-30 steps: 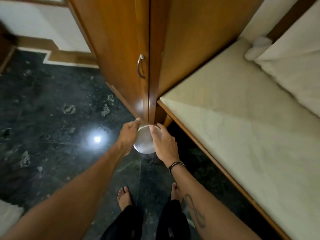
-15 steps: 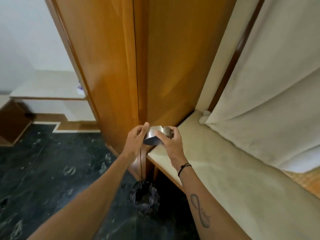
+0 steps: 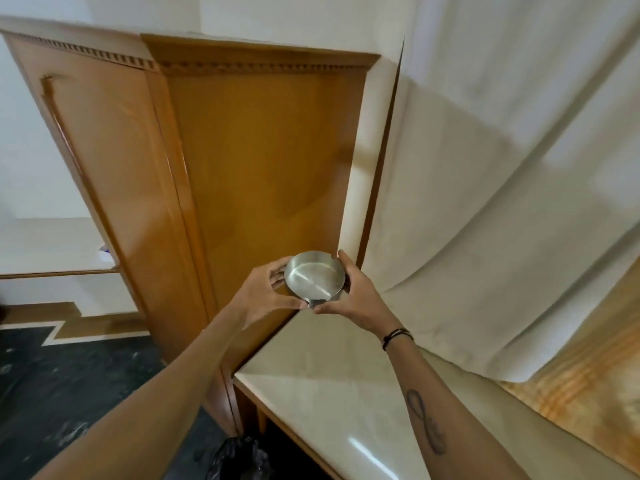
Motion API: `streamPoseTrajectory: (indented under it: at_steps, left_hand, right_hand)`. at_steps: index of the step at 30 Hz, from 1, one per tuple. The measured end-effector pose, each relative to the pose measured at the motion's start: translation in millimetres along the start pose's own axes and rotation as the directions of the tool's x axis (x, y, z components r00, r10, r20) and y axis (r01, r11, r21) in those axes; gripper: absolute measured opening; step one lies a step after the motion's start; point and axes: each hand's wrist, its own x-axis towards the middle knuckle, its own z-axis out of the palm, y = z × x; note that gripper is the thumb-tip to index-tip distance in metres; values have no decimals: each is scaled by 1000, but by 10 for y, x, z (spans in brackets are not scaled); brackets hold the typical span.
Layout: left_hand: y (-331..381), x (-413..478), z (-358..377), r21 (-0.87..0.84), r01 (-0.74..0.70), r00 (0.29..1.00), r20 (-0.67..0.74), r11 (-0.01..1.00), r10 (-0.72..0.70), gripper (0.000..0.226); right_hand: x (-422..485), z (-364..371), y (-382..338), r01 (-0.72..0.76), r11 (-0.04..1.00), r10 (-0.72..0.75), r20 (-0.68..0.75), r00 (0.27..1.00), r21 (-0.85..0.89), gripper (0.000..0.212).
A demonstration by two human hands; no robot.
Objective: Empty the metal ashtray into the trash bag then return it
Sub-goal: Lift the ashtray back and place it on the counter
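The round metal ashtray [image 3: 314, 278] is upright, its shiny inside facing me and looking bare. My left hand [image 3: 265, 295] grips its left rim and my right hand [image 3: 353, 296] grips its right rim. I hold it in the air above the far end of the cream counter [image 3: 332, 386], close to the wooden wardrobe. The black trash bag [image 3: 239, 460] sits on the floor at the bottom edge of view, below the counter's corner; only its crumpled top shows.
A tall wooden wardrobe [image 3: 242, 174] stands just left of the counter. A white curtain [image 3: 502, 202] hangs along the counter's right side. Dark marble floor [image 3: 69, 382] spreads to the left, with a white ledge [image 3: 52, 244] behind it.
Both hands have lifted the ashtray from low over the trash bag up to counter height and turned it right way up. My view has tilted upward.
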Motion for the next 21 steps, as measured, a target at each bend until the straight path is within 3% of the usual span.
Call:
streamPoseTrajectory:
  at_steps: [4,9,16,21]
  left_hand:
    - [77,243,279,69,-8,1000,7,998,8,110]
    - [35,470,577,104,46,998,36,994,-50,115]
    - [-443,765,820,110,218,969,92,970,-229,131]
    - [-1101,823,1153,239,270,940,145,933,-310,115]
  right_hand:
    - [157,-349,261,25,999,-25,3,1000,-34,133]
    - [242,-556,578,34,999,-34,-3,999,-27,105]
    - [360,-335,1174,-96,995,96,6,995,25,122]
    - [261,111,1836,-263,964,263,2,965,33,124]
